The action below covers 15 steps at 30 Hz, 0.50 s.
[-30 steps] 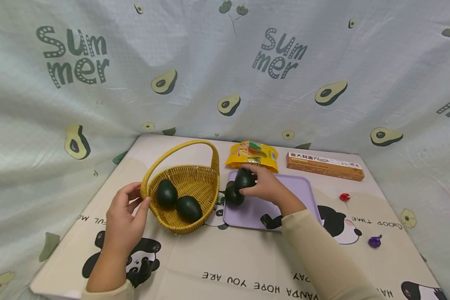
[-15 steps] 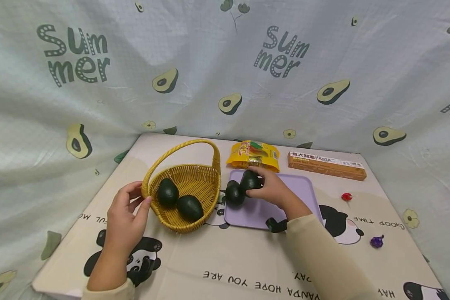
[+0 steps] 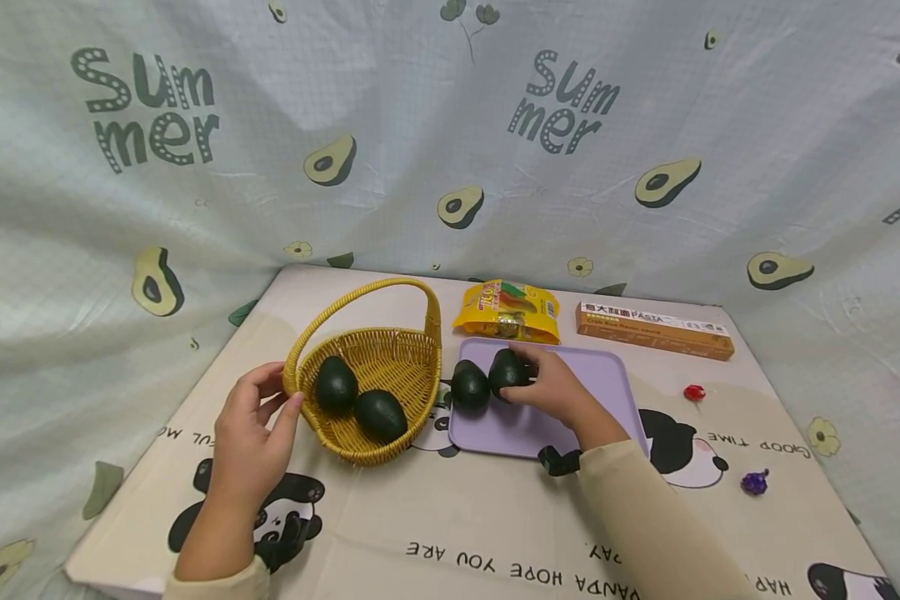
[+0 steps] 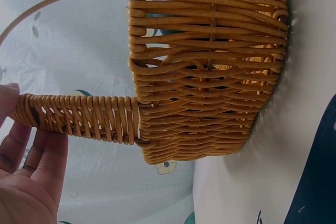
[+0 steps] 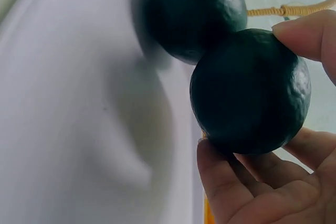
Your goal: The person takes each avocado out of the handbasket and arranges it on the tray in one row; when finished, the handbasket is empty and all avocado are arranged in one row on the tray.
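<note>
In the head view, my left hand pinches the side of the yellow wicker basket's handle between thumb and fingers. Two dark green avocados, one upright and one lying, are inside the basket. Over the lilac tray, my right hand holds another avocado. A second avocado sits at the tray's left end, close beside the held one. From the right wrist, thumb and fingers wrap the held avocado, which looks slightly above the tray surface.
Behind the tray lies a yellow snack bag, with a brown pasta box to its right. A red wrapped candy and a purple one lie on the right of the panda-print tablecloth. A printed curtain hangs behind.
My right hand has moved right and slightly down with its avocado, opening a small gap from the avocado on the tray. The left hand and basket have stayed put.
</note>
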Each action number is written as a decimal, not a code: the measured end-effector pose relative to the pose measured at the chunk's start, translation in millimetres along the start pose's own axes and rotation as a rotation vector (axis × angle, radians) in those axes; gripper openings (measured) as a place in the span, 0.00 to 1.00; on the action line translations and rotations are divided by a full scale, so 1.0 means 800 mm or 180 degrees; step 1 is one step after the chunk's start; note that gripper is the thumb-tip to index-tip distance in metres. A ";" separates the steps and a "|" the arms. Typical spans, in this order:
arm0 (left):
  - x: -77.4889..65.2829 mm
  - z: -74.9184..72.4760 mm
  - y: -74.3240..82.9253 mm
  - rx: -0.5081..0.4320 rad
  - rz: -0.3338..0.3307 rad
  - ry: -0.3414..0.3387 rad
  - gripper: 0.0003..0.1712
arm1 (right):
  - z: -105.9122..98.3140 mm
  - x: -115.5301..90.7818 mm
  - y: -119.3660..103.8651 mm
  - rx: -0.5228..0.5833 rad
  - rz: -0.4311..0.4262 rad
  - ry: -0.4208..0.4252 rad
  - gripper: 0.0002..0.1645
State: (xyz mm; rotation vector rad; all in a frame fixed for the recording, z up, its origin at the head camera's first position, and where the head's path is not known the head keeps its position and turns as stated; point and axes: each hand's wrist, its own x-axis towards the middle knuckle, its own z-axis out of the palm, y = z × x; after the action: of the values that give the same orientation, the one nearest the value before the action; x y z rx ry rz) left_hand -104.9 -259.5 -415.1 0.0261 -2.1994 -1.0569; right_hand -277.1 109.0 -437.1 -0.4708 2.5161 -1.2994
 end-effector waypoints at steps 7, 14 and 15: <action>-0.001 0.000 0.000 -0.0003 -0.0019 -0.0003 0.28 | 0.004 -0.003 0.010 -0.0122 0.0065 -0.0010 0.52; 0.000 0.000 0.003 -0.0040 -0.0035 -0.0019 0.27 | 0.006 -0.005 0.014 -0.0413 0.0022 -0.0063 0.52; 0.000 0.000 0.003 -0.0042 -0.0030 -0.0021 0.27 | 0.007 -0.006 0.013 -0.0475 0.0012 -0.0071 0.52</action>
State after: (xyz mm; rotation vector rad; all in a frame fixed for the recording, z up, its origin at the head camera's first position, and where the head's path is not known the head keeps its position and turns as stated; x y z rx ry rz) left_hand -104.3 -258.0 -413.2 0.0272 -2.2001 -1.0779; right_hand -272.6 112.7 -448.6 -0.5089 2.6051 -1.1033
